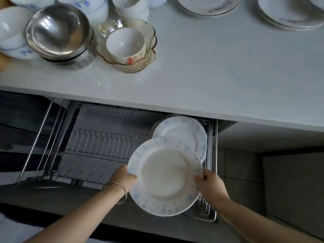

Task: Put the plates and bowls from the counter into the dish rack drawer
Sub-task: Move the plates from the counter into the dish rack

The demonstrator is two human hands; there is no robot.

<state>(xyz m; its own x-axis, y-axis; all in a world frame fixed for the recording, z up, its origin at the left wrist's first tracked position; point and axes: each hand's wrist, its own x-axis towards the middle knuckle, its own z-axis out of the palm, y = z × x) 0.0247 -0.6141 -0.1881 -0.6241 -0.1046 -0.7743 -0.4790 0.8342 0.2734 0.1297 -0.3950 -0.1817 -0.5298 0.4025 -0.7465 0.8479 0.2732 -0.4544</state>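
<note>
**Over the open drawer: one plate between both hands**

Below the front edge of the white counter (210, 76), the wire dish rack drawer (98, 142) stands pulled out, with rows of metal tines across its left and middle. At its right end, a round white plate with pale blue speckles round its rim (182, 132) stands on edge in the rack, leaning back.

Nearer the camera, a second speckled plate (164, 176) of the same pattern is held tilted above the right part of the rack, its face turned up towards the camera. Its upper rim overlaps the racked plate in view; whether the two touch cannot be told.

The left hand (124, 178) grips this second speckled plate at its left rim, thumb curled over the front and fingers hidden behind. A beaded bracelet (121, 188) circles that wrist. The right hand (210, 183) grips the opposite rim, thumb on the face. The plate thus sits between the hands, each closed on one edge.

Up on the counter, well apart from the hands, several things stand:
- a shiny steel bowl (57, 30)
- just beside it, an amber glass bowl with a scalloped rim (135, 66), holding a white cup with a red motif (125, 42)
- white bowls with blue flowers (10, 28) at the far left
- stacked white cups (131, 7) at the back
- two stacks of white plates (208, 7) towards the right
</note>
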